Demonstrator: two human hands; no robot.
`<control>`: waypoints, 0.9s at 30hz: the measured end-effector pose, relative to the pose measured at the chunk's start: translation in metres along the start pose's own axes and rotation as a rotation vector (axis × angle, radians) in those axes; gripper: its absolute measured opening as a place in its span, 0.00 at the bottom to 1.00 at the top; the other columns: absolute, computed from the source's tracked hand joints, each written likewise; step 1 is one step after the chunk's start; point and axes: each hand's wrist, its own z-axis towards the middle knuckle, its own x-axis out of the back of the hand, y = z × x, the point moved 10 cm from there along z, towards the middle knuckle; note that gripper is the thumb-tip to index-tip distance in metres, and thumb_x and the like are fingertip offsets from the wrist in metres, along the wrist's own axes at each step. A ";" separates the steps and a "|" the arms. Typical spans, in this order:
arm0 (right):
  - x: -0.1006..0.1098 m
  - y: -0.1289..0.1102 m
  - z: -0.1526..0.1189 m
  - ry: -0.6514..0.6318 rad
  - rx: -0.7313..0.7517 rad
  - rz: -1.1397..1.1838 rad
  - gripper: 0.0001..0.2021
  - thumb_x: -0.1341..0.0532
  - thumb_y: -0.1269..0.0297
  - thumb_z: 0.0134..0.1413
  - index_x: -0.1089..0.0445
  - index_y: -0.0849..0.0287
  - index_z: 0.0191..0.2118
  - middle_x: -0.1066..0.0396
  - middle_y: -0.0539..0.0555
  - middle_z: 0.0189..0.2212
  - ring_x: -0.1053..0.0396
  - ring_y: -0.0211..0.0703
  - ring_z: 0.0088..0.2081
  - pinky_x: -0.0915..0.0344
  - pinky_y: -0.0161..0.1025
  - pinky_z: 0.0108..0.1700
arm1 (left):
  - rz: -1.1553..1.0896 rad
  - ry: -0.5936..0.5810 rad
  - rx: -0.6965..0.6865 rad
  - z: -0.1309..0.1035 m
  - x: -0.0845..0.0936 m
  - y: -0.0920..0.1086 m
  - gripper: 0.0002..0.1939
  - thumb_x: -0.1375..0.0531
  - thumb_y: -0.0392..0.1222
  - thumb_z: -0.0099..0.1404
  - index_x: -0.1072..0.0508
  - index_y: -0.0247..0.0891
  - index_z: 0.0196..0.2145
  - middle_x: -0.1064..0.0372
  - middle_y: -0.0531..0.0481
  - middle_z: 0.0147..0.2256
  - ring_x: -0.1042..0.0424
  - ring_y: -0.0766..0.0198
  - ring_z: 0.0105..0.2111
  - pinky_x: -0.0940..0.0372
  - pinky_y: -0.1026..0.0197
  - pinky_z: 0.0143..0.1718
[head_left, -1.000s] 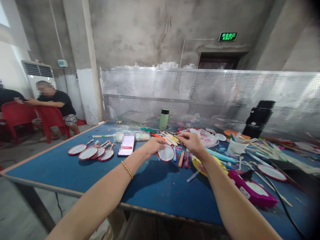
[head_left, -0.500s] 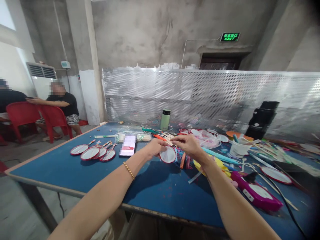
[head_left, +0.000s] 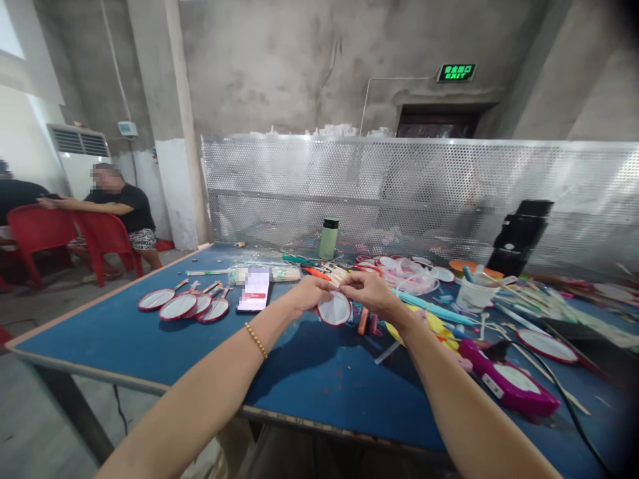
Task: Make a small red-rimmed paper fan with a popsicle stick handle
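Note:
Just above the blue table (head_left: 299,389), my left hand (head_left: 312,295) is closed on a small round white disc (head_left: 334,309) with a red rim. My right hand (head_left: 367,291) is pinched at the disc's upper right side; what its fingertips hold is too small to make out. Several similar red-rimmed discs with short handles (head_left: 178,307) lie at the left. A phone (head_left: 253,290) with a lit screen rests between them and my left hand. Orange and dark red sticks (head_left: 363,321) lie below my right hand.
A green bottle (head_left: 329,239) stands behind my hands. To the right are a white cup of tools (head_left: 475,295), yellow pieces (head_left: 433,327), a purple device (head_left: 509,377) with a cable and a black object (head_left: 521,238). Two people sit far left.
My right hand has moved slightly left, closer to my left hand and the disc. The disc stays in my left hand. The whole view has shifted slightly.

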 end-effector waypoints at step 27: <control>0.002 0.025 -0.003 0.105 -0.216 0.295 0.08 0.38 0.59 0.39 0.36 0.57 0.25 0.40 0.44 0.13 0.45 0.33 0.15 0.50 0.32 0.18 | -0.090 -0.095 -0.045 -0.009 -0.010 0.014 0.18 0.39 0.31 0.53 0.23 0.30 0.44 0.30 0.50 0.29 0.37 0.71 0.23 0.41 0.67 0.25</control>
